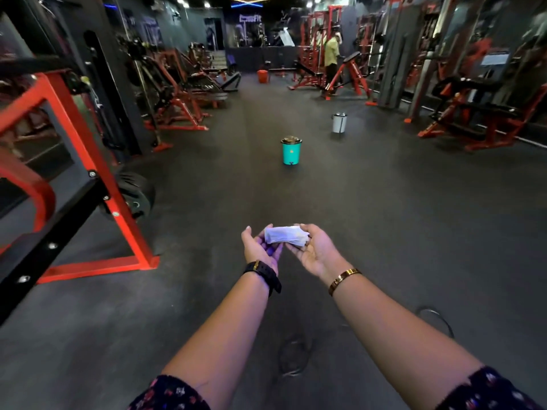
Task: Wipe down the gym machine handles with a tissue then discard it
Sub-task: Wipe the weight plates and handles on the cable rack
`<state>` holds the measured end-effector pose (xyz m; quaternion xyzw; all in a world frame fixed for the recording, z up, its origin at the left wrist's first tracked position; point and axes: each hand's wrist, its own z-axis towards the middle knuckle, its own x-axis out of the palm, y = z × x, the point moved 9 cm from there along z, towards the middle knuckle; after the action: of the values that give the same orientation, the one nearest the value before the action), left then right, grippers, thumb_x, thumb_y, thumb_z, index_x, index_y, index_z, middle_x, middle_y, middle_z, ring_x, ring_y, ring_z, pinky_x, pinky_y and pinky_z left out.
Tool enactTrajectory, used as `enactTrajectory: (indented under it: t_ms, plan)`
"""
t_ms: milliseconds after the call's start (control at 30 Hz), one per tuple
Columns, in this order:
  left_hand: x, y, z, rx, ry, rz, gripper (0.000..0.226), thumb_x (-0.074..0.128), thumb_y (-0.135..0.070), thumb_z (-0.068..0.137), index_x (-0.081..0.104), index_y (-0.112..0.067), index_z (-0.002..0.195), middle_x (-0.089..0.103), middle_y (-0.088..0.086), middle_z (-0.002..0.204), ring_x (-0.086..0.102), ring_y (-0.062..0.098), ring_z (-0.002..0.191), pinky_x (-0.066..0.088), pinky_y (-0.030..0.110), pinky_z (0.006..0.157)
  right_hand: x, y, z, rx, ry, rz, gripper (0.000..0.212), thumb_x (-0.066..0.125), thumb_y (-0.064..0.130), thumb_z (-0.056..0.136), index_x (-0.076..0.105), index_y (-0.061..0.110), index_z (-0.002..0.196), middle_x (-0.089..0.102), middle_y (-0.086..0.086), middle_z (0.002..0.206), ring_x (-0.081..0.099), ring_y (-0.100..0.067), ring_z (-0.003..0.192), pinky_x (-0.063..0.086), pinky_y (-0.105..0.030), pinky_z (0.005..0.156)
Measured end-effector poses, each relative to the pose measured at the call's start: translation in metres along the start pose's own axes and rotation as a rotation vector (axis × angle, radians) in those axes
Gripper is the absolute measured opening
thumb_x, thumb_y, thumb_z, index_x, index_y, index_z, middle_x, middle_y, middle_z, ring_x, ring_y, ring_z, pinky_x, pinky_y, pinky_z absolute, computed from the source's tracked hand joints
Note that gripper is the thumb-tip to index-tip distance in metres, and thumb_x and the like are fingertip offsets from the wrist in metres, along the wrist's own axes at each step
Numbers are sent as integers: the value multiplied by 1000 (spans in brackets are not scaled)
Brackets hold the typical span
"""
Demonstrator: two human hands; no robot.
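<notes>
A folded white tissue point(284, 235) lies between my two hands, held out in front of me over the dark gym floor. My left hand point(260, 247) is palm up with a black watch on the wrist, and its fingers hold the tissue's left end. My right hand point(313, 250), with a gold bracelet, grips the right end with curled fingers. A teal pedal bin point(291, 152) with a shut metal lid stands on the floor straight ahead, a few steps away. A red and black machine frame point(97, 184) stands close on my left.
A white pedal bin point(339, 122) stands farther off to the right, and an orange bucket point(262, 76) sits at the far end of the aisle. Red machines and benches line both sides. A person in a yellow shirt point(331, 57) stands by a far rack.
</notes>
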<state>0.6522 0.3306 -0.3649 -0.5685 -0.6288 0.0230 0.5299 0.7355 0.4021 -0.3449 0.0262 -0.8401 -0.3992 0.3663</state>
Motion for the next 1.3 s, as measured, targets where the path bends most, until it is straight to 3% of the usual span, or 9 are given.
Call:
enactTrajectory:
  t_ms: [500, 933, 1100, 1300]
  plan:
    - [61, -110, 286, 53, -70, -109, 49, 35, -47, 98, 65, -8, 88, 63, 7, 84, 61, 17, 76, 50, 26, 73, 127, 40, 292, 60, 51, -11, 17, 42, 10, 96, 56, 7, 87, 60, -12, 82, 59, -21, 76, 50, -29, 75]
    - [218, -217, 608, 108, -91, -125, 50, 36, -46, 98, 65, -7, 89, 64, 10, 89, 62, 20, 81, 51, 26, 70, 248, 170, 638, 78, 131, -15, 15, 43, 12, 96, 57, 6, 96, 62, -16, 96, 62, -23, 87, 51, -31, 84]
    - [250, -258, 703, 132, -97, -153, 50, 35, -46, 98, 64, -7, 90, 64, 9, 90, 61, 20, 83, 50, 27, 75, 296, 195, 732, 80, 143, -48, 16, 43, 10, 95, 57, 6, 99, 61, -16, 101, 61, -24, 91, 47, -34, 96]
    - [267, -312, 833, 161, -127, -202, 50, 36, -46, 98, 65, -7, 90, 64, 10, 91, 62, 20, 84, 49, 26, 76, 360, 205, 866, 103, 167, -60, 17, 42, 11, 96, 58, 6, 100, 62, -14, 94, 61, -22, 84, 50, -30, 84]
